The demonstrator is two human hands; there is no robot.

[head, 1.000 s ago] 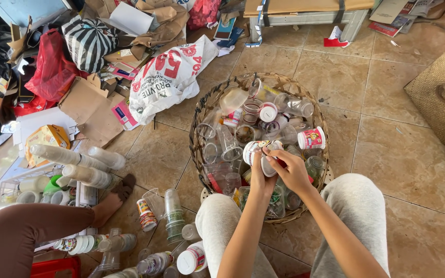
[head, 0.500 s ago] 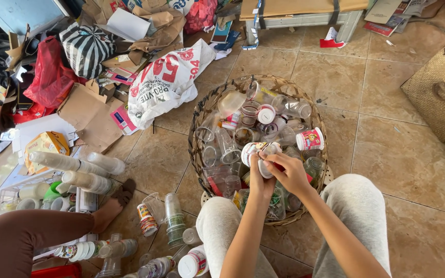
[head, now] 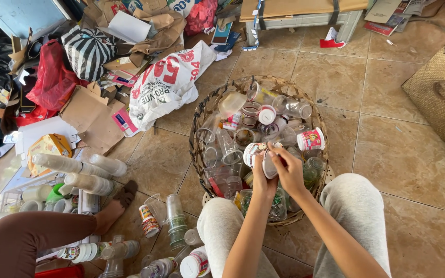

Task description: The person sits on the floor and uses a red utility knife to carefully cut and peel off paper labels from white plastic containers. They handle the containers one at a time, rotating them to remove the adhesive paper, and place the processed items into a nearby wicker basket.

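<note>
Plastic cup (head: 257,154) pinched between left hand (head: 261,177) and right hand (head: 288,172), over basket (head: 202,121)

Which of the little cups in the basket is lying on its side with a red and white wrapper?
The red and white printed cup at the woven basket's right edge, lying sideways; the cups around it are clear plastic.

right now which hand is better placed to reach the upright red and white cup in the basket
Probably the right hand. It is nearer the red and white cup at the wicker basket right side, while the left hand grips the printed cup.
</note>
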